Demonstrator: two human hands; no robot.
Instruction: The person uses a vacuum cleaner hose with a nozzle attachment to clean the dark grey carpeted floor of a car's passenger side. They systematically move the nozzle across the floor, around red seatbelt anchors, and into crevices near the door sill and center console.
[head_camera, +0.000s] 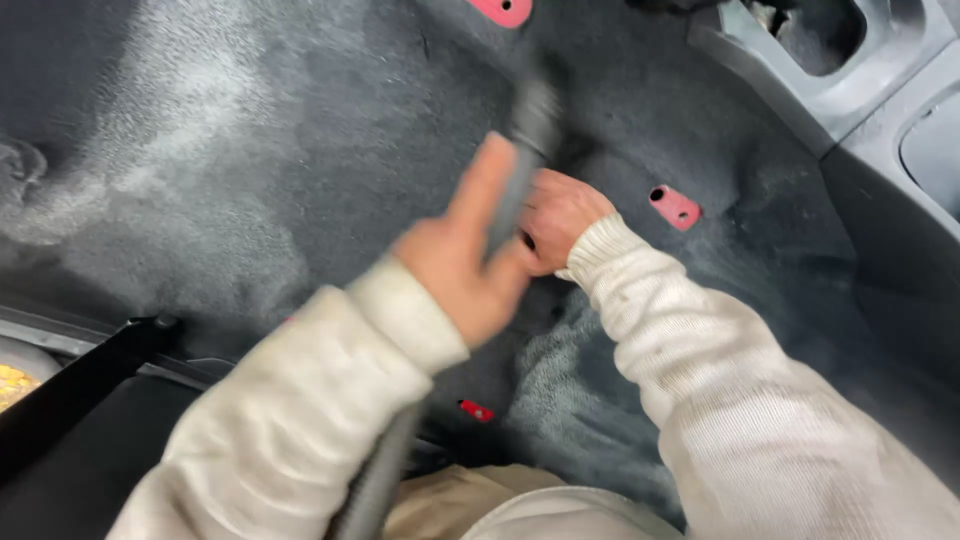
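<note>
A dark grey vacuum nozzle (533, 125) points down at the dark grey carpet (250, 170) of a car floor. My left hand (468, 250) is wrapped around the tube from the left, thumb up along it. My right hand (555, 215) grips the tube just behind, fingers closed around it. Both arms wear off-white knitted sleeves. The ribbed hose (375, 480) runs back under my left forearm toward my body. The picture is blurred around the hands.
Red metal mounting tabs poke through the carpet: one (675, 207) to the right of my hands, one (505, 10) at the top, one (476, 410) near my lap. A grey plastic console (860, 90) rises at the right. A black belt strap (90, 375) crosses the left sill.
</note>
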